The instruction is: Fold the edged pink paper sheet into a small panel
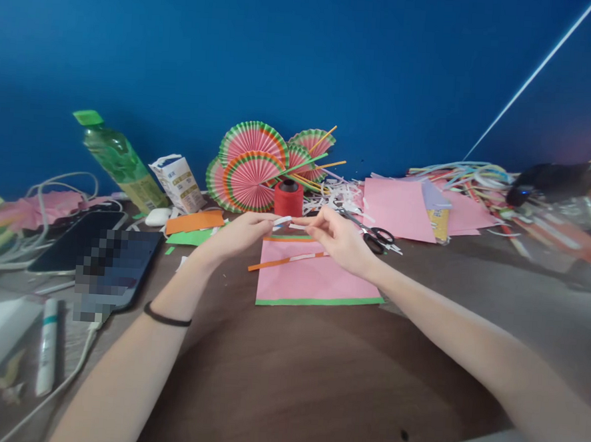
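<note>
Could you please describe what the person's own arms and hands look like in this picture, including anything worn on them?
Both forearms are bare, with no sleeves in view. The left hand has a thin black band around its wrist, like a hair tie or cord bracelet. The right hand shows no rings, watch or glove. No markings are visible on either arm.

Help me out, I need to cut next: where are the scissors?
In the head view, the scissors lie on the table just right of the right hand, in front of the loose pink sheets.
</note>
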Motion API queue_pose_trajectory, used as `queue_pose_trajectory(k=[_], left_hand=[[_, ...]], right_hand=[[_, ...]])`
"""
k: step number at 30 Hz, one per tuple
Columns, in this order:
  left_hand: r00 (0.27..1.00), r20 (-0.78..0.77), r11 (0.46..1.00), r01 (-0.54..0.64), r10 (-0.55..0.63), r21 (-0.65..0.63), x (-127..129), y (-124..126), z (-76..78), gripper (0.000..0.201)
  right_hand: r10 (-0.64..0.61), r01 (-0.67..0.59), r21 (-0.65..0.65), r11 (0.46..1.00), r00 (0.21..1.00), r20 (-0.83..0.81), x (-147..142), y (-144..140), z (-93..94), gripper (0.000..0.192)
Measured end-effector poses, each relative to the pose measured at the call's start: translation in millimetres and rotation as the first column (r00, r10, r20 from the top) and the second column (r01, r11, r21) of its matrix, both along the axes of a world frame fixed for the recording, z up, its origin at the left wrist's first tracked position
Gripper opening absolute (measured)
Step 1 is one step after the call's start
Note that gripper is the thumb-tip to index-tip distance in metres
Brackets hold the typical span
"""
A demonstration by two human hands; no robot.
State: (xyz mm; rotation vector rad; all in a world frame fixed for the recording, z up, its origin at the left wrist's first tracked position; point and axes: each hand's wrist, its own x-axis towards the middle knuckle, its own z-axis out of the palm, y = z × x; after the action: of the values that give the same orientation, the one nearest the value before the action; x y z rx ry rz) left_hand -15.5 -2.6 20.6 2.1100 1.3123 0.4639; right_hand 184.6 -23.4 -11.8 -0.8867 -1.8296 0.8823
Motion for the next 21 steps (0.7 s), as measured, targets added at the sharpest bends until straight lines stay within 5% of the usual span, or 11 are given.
queue_pose_trajectory(k=[3, 5, 9, 15, 21], left_hand=[[0.979, -0.184, 0.995, -0.077, 0.086, 0.055, -9.1, 4.8, 2.3, 0.038], [0.933, -0.335, 0.991, -0.119, 0.131, 0.054, -14.2, 6.9, 1.4, 0.032], [0.854, -0.518, 0.992, -0.101, 0.051, -0.069, -20.9, 7.9, -3.5, 0.017], [0.881, -0.448, 0.989, -0.134, 0.148, 0.062, -19.4, 7.0, -4.2, 0.032], [0.953, -0.275, 0.985, 0.084, -0.124, -0.152, -10.9, 7.5, -6.7, 0.032]], right_hand=[[0.047, -0.045, -0.051, 0.998, 0.997, 0.053, -0.8, 1.8, -3.9, 0.009], [0.085, -0.075, -0.072, 0.995, 0.985, 0.149, -0.8, 4.7, -11.8, 0.025], [0.135, -0.128, -0.044, 0.991, 0.932, 0.336, 1.5, 12.7, -30.5, 0.045], [0.175, -0.162, -0.069, 0.984, 0.935, 0.308, 4.2, 17.5, -38.7, 0.045], [0.265, -0.238, -0.142, 0.961, 0.94, 0.215, 12.6, 22.1, -23.9, 0.045]])
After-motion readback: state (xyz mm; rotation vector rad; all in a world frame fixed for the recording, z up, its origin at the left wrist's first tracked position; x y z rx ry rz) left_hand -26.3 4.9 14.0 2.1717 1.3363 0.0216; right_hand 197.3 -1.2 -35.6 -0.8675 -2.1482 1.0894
